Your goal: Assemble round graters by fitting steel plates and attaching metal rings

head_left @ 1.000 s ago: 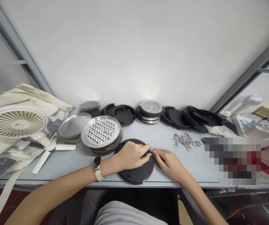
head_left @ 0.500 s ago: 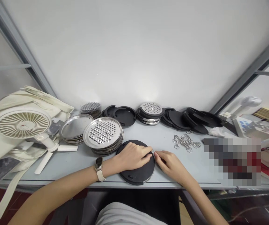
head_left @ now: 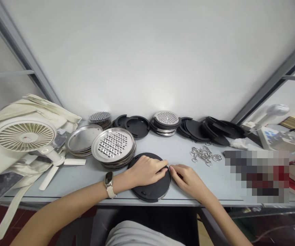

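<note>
A black round disc (head_left: 151,191) lies flat near the table's front edge, with a thin metal rim showing at its lower right. Across its top rests my left hand (head_left: 149,171), thumb and forefinger closed together at the disc's right edge. My right hand (head_left: 184,176) meets it there from the right, its fingertips in a pinch. Something small and thin, perhaps metal, shows between the two hands, too small to name. To the right sits a loose heap of small metal wire pieces (head_left: 205,155).
Left of the disc stands a stack of metal grater plates (head_left: 113,145), beside plain metal plates (head_left: 84,138). Black round holders (head_left: 137,127) and another grater stack (head_left: 166,118) line the wall. A white fan (head_left: 25,136) and cream bag (head_left: 11,111) occupy the left.
Both hands keep almost the same place and pinch at the disc's right edge. The whole view has shifted very slightly; nothing else has visibly moved.
</note>
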A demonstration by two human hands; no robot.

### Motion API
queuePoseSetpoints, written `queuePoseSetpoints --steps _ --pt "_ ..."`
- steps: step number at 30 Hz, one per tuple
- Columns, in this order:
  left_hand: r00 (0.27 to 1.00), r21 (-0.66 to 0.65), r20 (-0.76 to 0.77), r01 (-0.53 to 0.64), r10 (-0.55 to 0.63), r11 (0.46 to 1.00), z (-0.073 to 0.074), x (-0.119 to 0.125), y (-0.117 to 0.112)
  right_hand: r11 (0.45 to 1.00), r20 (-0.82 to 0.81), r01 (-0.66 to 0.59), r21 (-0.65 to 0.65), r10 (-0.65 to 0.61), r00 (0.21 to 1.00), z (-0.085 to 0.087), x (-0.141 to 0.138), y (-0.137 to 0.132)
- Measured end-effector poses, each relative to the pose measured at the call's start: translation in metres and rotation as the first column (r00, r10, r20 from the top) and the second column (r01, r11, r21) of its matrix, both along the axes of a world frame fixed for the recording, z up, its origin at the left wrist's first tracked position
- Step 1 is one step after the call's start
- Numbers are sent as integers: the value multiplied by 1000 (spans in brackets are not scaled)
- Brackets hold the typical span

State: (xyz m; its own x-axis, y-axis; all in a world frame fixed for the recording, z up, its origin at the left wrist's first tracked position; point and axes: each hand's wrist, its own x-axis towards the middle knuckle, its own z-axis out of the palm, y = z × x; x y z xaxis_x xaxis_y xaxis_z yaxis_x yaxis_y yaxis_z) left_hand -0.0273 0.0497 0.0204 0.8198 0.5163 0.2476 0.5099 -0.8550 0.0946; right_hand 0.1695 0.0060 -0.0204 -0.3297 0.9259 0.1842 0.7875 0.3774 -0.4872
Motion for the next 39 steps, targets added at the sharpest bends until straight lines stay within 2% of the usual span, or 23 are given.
queuePoseSetpoints --steps 10,19,39 --pt "1000 -8 2 -7 7 1000 3 1 -1 999 -11 38 -24 -39 999 5 -3 -1" --pt "1000 5 -2 -16 16 1000 0 2 0 1000 -5 -1 8 1 1000 1 0 0" --pt "1000 -17 -13 -14 14 1000 0 1 0 1000 -1 -4 5 4 1000 2 0 -1"
